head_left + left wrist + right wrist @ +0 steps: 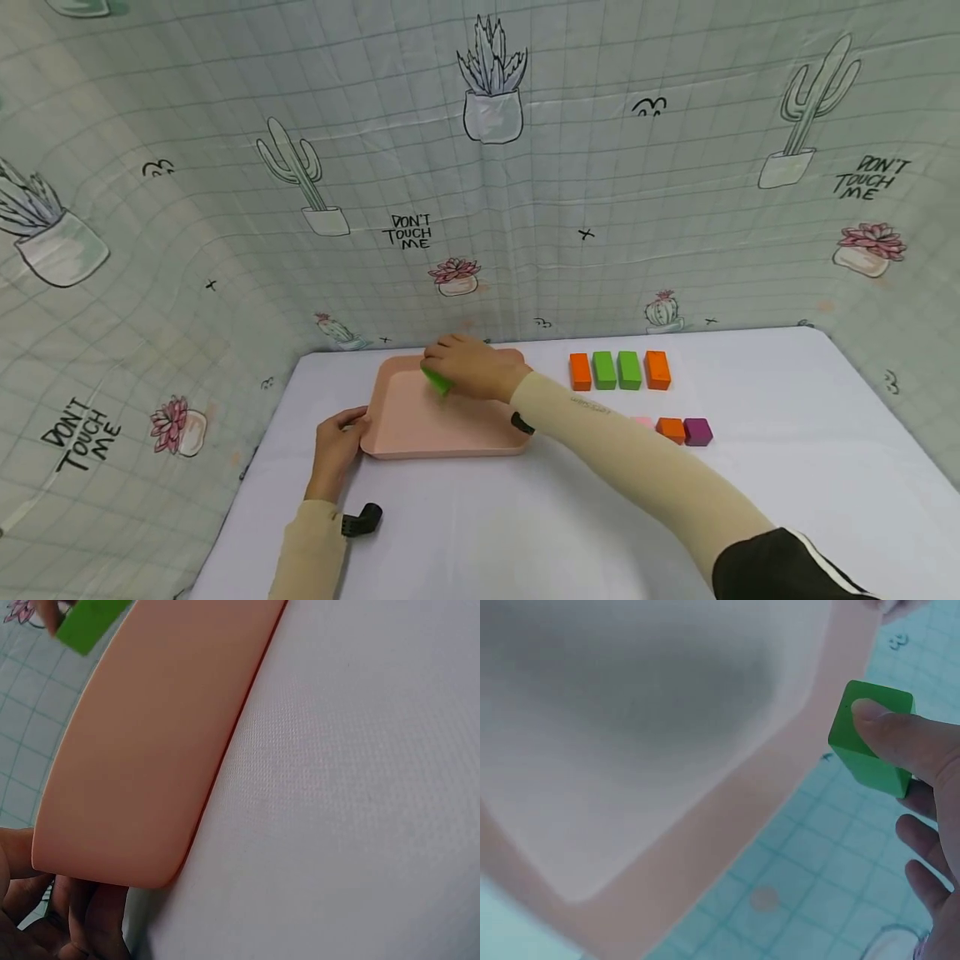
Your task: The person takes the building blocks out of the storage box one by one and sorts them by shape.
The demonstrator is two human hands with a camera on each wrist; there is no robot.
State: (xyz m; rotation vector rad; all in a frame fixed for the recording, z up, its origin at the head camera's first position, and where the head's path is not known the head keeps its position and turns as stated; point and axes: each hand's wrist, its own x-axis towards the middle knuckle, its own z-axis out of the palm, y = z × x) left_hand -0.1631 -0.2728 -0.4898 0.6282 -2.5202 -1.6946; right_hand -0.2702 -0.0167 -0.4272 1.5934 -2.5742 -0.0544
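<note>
A shallow pink tray (442, 429) lies on the white table. My left hand (337, 446) is at its front left corner; in the left wrist view the thumb is at the rim and the curled fingers (101, 919) are against the outer wall. Over the far left part of the tray, my right hand (472, 367) holds a green block (437, 381). The right wrist view shows the thumb (907, 739) pressed on one face of this green block (870, 742), with fingers behind it.
Right of the tray stands a back row: an orange block (580, 372), two green blocks (628, 370) and another orange block (657, 370). Nearer are an orange block (671, 430), a purple block (698, 432) and a pink piece (643, 422) partly behind my right sleeve. A patterned cloth (570, 183) hangs behind.
</note>
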